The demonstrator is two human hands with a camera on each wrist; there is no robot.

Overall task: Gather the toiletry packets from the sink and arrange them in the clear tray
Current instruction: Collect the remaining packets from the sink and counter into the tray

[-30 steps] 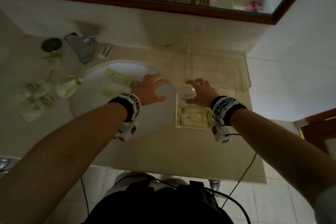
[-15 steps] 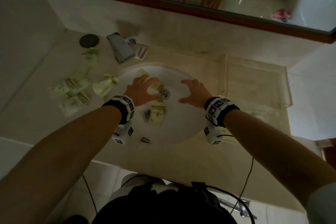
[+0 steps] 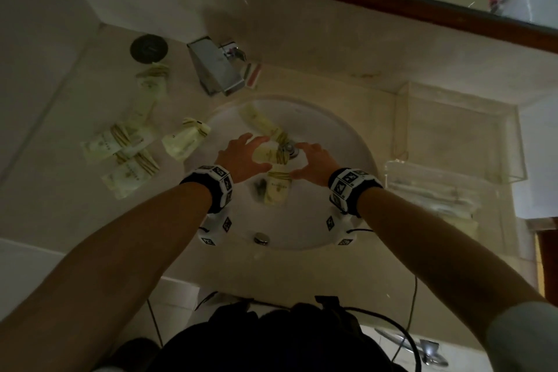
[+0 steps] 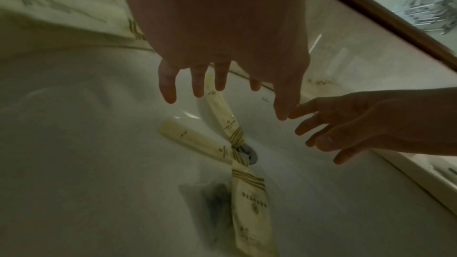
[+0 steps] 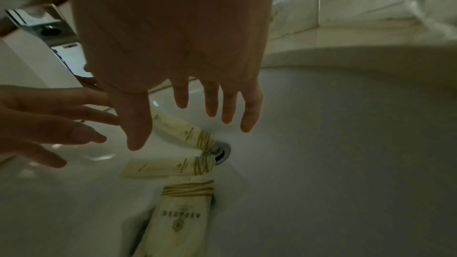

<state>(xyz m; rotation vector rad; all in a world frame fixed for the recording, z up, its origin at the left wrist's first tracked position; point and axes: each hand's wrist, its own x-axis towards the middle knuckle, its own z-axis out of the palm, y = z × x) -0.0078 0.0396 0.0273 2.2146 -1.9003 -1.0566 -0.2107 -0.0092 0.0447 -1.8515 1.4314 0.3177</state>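
Three cream toiletry packets with gold stripes lie in the white sink point(image 3: 332, 220) around the drain point(image 3: 288, 148): a long one point(image 3: 261, 123) toward the tap, a middle one point(image 4: 197, 141) and a flat one point(image 3: 276, 192) nearest me. My left hand point(image 3: 241, 157) and right hand point(image 3: 314, 161) both hover over them with fingers spread, holding nothing. In the wrist views the left fingertips point(image 4: 170, 93) and right fingertips point(image 5: 228, 110) are above the packets, apart from them. The clear tray point(image 3: 459, 136) stands on the counter right of the sink.
Several more packets point(image 3: 126, 148) lie on the counter left of the sink. A chrome tap point(image 3: 216, 66) and a dark round lid point(image 3: 148, 48) stand behind. A smaller clear box point(image 3: 431, 190) sits in front of the tray. A mirror runs along the back wall.
Both hands have swung left from the clear box area to over the sink and come close together above the packets at the drain. The view has shifted left too.
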